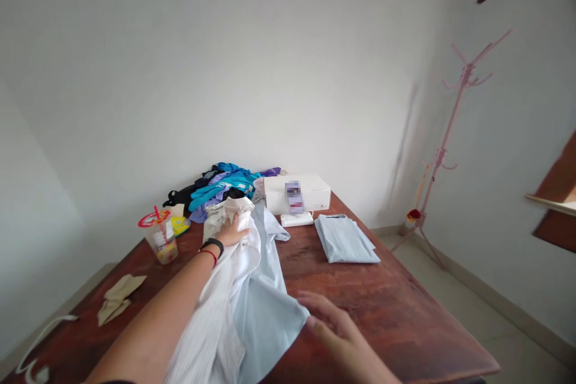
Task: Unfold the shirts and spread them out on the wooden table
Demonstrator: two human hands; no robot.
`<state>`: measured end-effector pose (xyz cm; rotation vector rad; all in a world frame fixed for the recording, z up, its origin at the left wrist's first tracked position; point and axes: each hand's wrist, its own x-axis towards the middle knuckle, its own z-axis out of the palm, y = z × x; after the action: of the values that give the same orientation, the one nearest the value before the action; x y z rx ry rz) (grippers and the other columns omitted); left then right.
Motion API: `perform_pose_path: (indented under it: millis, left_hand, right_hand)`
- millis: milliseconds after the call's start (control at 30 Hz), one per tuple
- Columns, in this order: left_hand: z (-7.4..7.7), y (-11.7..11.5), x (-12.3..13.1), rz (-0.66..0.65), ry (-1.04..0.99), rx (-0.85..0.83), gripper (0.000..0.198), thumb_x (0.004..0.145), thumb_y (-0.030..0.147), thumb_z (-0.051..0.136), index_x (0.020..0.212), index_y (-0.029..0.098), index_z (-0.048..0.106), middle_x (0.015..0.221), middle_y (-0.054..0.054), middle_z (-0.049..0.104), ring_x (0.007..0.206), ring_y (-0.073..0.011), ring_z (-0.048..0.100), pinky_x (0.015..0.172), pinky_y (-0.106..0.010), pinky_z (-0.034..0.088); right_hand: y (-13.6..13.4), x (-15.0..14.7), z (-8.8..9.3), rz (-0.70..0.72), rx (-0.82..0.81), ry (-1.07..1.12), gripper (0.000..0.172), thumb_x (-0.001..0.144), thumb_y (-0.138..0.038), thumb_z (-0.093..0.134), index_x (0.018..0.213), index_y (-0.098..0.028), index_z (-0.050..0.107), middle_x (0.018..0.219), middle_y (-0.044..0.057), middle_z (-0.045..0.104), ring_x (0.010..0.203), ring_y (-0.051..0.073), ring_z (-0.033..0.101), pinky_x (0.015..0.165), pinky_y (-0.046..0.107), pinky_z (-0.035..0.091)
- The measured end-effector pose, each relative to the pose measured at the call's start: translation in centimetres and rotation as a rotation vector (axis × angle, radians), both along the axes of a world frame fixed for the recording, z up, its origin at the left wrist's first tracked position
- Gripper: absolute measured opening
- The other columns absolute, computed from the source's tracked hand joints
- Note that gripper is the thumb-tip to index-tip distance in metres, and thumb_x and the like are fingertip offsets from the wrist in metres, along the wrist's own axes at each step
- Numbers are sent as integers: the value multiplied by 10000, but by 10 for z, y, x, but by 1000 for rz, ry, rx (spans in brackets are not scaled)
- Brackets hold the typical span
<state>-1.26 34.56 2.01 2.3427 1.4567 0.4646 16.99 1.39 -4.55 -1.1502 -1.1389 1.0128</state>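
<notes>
A light blue garment [265,318] with a smooth, shiny surface stretches along the table toward me. Over its left side lies a white, finely ribbed garment [216,306], bunched at the far end. My left hand [230,231] rests on the white cloth near that end, fingers stretched out and thumb apart. At the near right, the blue cloth draws to a pointed corner between the thumb and fingers of my right hand [335,324], which pinches it; that hand is slightly blurred. Where the two garments overlap, much of the blue one is hidden.
On the brown wooden table [405,318] lie a folded light blue garment [346,240], a white box [274,195], a clothes heap [225,186], a plastic cup with straw [162,240], a beige cloth [119,297] and a white cable [45,336]. A pink coat rack [450,120] stands right.
</notes>
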Motion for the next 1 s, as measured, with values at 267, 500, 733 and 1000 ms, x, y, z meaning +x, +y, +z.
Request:
perform_pose_path:
  millis: [267,500,733,1000]
  left_hand:
    - [-38,10,4,80,239,5,936,913,644,390,1575,64,71,1622,-308,46,1450,-537,138,1108,-657,161]
    - [-26,3,7,70,384,-66,951,893,692,345,1582,81,104,1620,-301,115,1474,-498,148,1108,-647,200]
    - [-2,-56,2,-108,524,-188,1054,818,693,507,1552,-11,229,1578,-372,143,1484,-491,125,1119,-678,177]
    - [18,-159,18,-641,302,-70,581,933,516,502,1456,262,514,1565,-59,425,1457,-221,363,1204,-324,259]
  right_hand:
    - [70,123,-6,-559,-2,-632,409,888,-414,561,1177,-147,672,1299,183,589,1212,325,565,1035,450,440]
    - [89,146,-53,-651,-172,-1055,281,900,-276,544,1106,-178,708,1201,144,632,1141,316,577,913,372,455]
    - [86,172,-60,-700,-52,-886,299,916,-313,461,854,-163,713,956,119,644,949,249,626,913,338,441]
    - [87,148,-56,-655,-34,-651,301,861,-400,492,826,-169,681,654,26,590,633,189,559,646,291,406]
